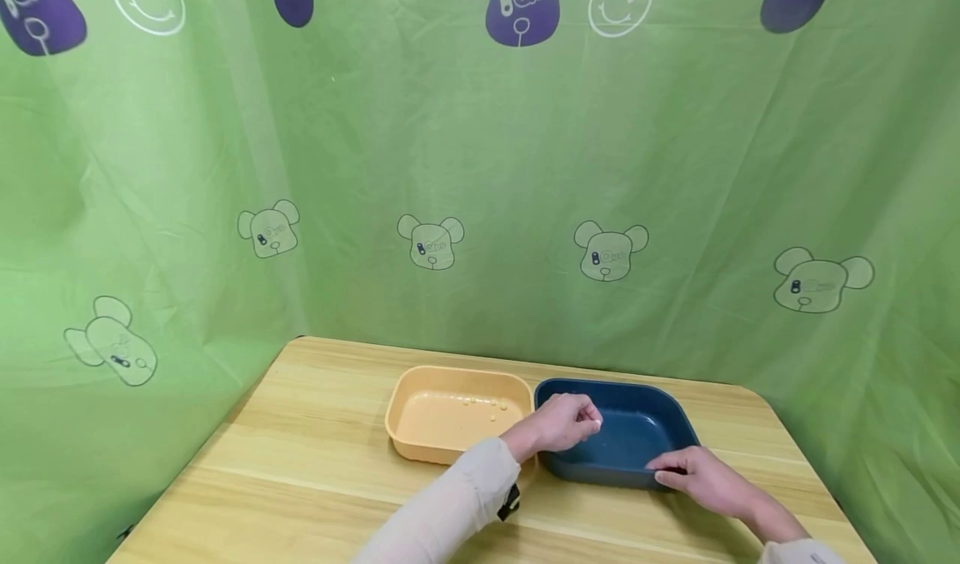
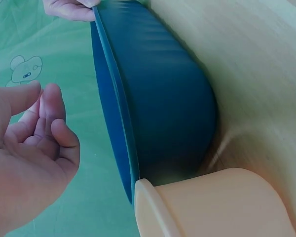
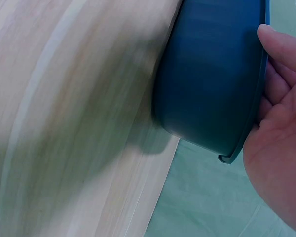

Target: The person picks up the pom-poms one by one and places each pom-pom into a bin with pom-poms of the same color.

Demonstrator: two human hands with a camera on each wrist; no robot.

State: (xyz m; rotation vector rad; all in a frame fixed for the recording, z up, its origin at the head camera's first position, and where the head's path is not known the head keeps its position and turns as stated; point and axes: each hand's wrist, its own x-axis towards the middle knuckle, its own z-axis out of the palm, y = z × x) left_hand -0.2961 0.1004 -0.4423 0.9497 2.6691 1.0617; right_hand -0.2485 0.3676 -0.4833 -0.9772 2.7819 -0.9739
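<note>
Over the left part of a dark blue plastic bin (image 1: pixel 637 479), my left hand (image 1: pixel 558 422) hangs with thumb and forefinger brought together. A tiny pale spot shows at those fingertips in the head view, too small to tell its kind; the left wrist view does not show it clearly. The other fingers of the left hand (image 2: pixel 34 133) are curled. My right hand (image 1: pixel 705 481) grips the blue bin's near right rim, thumb on the outer side in the right wrist view. A peach-coloured bin (image 1: pixel 420 451) stands beside the blue one, with several small yellowish pieces (image 1: pixel 492 418) inside.
Both bins stand side by side towards the back of a wooden table (image 1: pixel 315 481). A green curtain (image 1: pixel 495 147) with bear prints hangs behind the table and at its sides. A black strap (image 1: pixel 510 501) is on the left wrist.
</note>
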